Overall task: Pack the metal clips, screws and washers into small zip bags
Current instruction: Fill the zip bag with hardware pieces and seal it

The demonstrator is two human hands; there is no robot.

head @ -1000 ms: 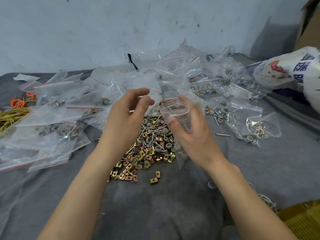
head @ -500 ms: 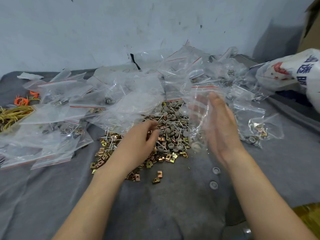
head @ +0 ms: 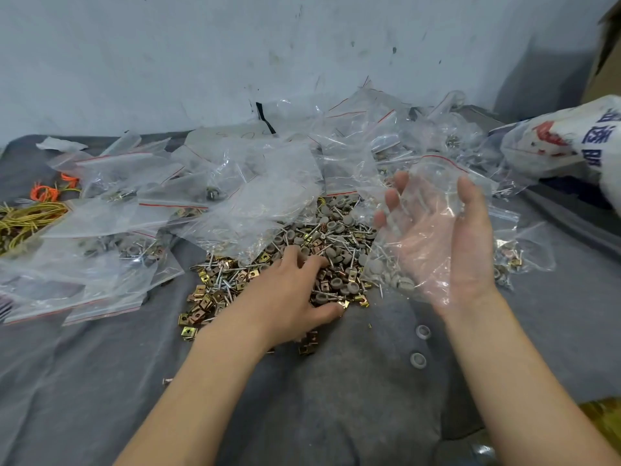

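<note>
A heap of brass-coloured metal clips (head: 205, 297), silver screws (head: 339, 237) and grey round washers (head: 331, 250) lies on the grey cloth (head: 100, 381). My left hand (head: 289, 290) rests palm down on the heap, its fingers curled into the pieces. To its right, my right hand (head: 437, 237) is raised with the palm turned left and the fingers spread. A clear zip bag (head: 433, 183) with a red seal line is draped over it, and several washers and screws show at the bag's lower end.
Many clear zip bags (head: 141, 210), some holding parts, are piled left and behind the heap, up to the wall. Two loose washers (head: 422, 331) lie on the cloth near me. Yellow and orange bands (head: 30, 213) sit far left, and a printed white sack (head: 564, 142) far right.
My left hand dropped from in front of the bag onto the heap and dug its fingers in. My right hand opened up and spread out under the zip bag.
</note>
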